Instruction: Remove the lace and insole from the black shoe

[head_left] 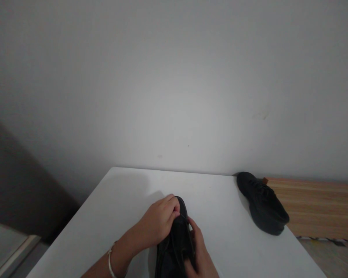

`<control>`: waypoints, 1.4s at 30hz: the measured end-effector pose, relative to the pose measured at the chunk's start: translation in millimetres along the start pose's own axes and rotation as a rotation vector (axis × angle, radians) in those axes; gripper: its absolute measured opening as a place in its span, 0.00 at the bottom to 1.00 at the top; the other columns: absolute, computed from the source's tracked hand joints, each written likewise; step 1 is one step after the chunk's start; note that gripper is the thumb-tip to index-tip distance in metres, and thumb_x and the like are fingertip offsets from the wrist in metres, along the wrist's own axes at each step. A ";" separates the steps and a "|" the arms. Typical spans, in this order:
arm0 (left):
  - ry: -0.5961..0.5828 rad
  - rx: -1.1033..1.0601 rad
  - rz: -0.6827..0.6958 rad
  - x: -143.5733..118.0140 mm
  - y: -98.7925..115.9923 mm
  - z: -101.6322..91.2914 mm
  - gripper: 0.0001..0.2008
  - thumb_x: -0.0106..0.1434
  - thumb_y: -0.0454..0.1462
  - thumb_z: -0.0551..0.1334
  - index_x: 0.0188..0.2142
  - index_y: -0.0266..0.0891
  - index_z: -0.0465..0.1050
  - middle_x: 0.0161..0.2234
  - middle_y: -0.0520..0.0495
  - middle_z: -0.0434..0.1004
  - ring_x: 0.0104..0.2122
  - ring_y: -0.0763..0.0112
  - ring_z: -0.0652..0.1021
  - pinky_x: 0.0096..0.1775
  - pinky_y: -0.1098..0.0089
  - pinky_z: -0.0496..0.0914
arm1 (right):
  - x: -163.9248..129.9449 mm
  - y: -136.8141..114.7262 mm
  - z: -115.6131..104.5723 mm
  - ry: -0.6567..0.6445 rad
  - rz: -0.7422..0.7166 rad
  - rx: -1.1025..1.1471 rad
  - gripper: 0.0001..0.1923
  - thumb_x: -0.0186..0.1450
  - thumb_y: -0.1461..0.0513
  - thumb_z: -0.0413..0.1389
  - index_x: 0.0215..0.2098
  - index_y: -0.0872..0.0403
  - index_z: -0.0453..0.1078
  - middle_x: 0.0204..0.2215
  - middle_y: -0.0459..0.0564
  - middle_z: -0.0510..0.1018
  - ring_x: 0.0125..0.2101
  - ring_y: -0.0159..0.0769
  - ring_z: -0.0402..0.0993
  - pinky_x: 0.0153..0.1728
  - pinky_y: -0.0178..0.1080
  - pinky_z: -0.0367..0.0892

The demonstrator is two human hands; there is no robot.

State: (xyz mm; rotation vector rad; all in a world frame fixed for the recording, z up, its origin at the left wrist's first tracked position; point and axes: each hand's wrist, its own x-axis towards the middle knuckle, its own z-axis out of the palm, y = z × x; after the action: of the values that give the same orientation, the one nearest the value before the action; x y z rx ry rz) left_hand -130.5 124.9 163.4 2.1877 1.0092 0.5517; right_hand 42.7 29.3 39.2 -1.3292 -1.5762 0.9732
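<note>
A black shoe [176, 241] lies on the white table [118, 200], toe pointing away from me, at the bottom centre of the head view. My left hand [158, 224] rests over its left side, fingers pinched on a thin lace near the toe. My right hand [200, 253] grips the shoe's right side, with its fingertips at the laces. A thin white band circles my left wrist. The shoe's rear part is cut off by the frame's bottom edge.
A second black shoe [262, 202] sits at the table's far right edge, against the wall. Beyond it lies a wooden slatted surface [319, 208]. A plain grey wall [174, 85] rises right behind the table. The floor drops off at the left.
</note>
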 end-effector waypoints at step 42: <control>0.260 0.031 0.046 -13.9 -9.1 -55.5 0.10 0.65 0.38 0.64 0.46 0.46 0.77 0.47 0.51 0.80 0.32 0.68 0.76 0.39 0.67 0.71 | 3.5 -1.4 -2.3 -0.071 0.127 -0.019 0.46 0.56 0.71 0.49 0.72 0.61 0.44 0.65 0.64 0.62 0.63 0.48 0.64 0.62 0.46 0.61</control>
State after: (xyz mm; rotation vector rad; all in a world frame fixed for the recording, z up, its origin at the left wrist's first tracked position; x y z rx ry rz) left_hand -177.2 139.9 194.1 2.2099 1.1085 0.8649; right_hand 44.0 32.7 41.8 -1.4367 -1.5724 1.0957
